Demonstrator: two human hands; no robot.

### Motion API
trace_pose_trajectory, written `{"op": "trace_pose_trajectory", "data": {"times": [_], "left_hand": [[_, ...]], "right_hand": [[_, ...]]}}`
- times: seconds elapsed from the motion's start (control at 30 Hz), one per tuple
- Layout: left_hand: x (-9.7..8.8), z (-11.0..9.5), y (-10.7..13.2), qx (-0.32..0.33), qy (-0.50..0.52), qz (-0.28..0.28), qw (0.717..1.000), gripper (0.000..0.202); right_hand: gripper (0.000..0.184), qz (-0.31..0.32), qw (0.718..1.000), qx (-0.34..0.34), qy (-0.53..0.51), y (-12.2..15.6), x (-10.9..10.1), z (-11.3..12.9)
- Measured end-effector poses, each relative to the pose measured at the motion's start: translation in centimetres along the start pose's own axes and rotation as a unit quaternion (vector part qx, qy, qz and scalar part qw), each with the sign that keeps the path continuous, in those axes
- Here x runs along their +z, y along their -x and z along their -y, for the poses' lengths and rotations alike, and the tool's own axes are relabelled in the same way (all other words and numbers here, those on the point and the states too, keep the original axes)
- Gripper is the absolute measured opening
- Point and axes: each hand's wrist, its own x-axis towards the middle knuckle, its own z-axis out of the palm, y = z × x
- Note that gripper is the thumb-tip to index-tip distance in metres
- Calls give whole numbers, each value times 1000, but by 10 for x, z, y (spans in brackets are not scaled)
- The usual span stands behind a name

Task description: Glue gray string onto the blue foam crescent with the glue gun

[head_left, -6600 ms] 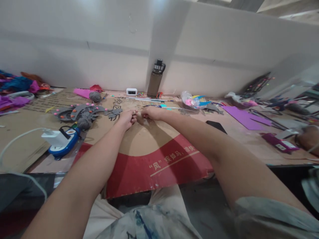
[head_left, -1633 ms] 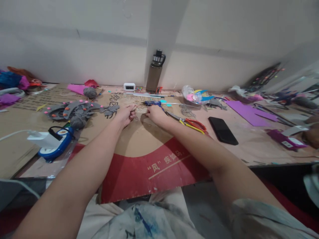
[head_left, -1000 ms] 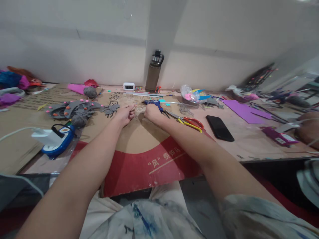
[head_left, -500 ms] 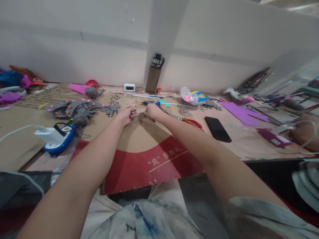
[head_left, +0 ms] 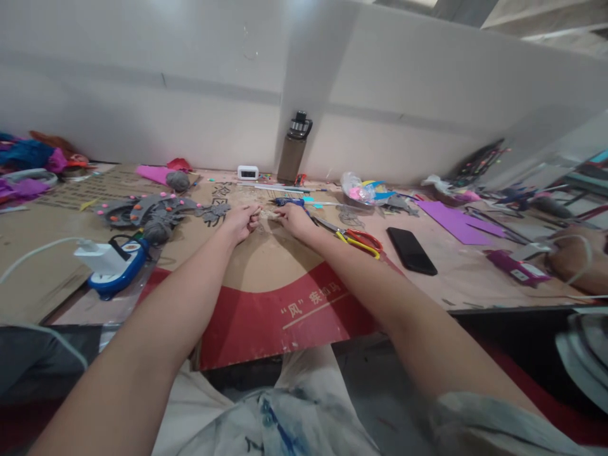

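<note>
My left hand point(head_left: 243, 223) is over the cardboard sheet point(head_left: 266, 269), its fingers curled together in a pinch. Opposite it, my right hand point(head_left: 297, 220) also has thumb and fingers closed. Whatever either hand holds is too small to make out. Between the fingertips is a pale, lumpy patch point(head_left: 270, 215) on the cardboard, perhaps dried glue. A blue tool point(head_left: 291, 202) lies just behind my right hand. Pliers or scissors with red and yellow handles point(head_left: 363, 240) rest beside my right forearm, partly hidden by it.
Left are grey yarn pieces with pink and orange dots point(head_left: 142, 209) and a blue power strip point(head_left: 116, 272). A bottle point(head_left: 293, 149) and small clock point(head_left: 247, 173) stand behind. Right are a phone point(head_left: 411, 250), purple sheets point(head_left: 456, 221) and another person's hand point(head_left: 572, 256).
My right hand has shifted slightly right and down, showing more of its fingers and the pale patch. The yellow handle now shows beside the red one. The view has tilted a little.
</note>
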Motion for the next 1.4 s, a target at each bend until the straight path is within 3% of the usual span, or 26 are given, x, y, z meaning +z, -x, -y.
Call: {"op": "trace_pose_trajectory", "data": {"times": [0.13,0.43,0.67,0.87,1.13,1.4], "left_hand": [[-1,0,-2,-1,-2,1,1000,19],[-3,-2,-8,-8,-12,-4,1000,17],[-3,-2,-10,-1,-18,0,1000,17],[-2,-1,-10,2,-30,9,1000,19],[-4,0,-8,17,-38,13,999,21],[-4,-2,-4,1,-28,0,1000,16]], "right_hand": [[25,11,998,-58,-8,-8,5,-6],[13,50,997,-58,0,-23,8,-6],[21,22,999,-45,-6,-11,2,-12],[20,-2,997,-75,-10,-12,4,-7],[21,-8,1000,-1,2,-11,8,6],[27,-44,996,75,-21,1,-1,-10]]}}
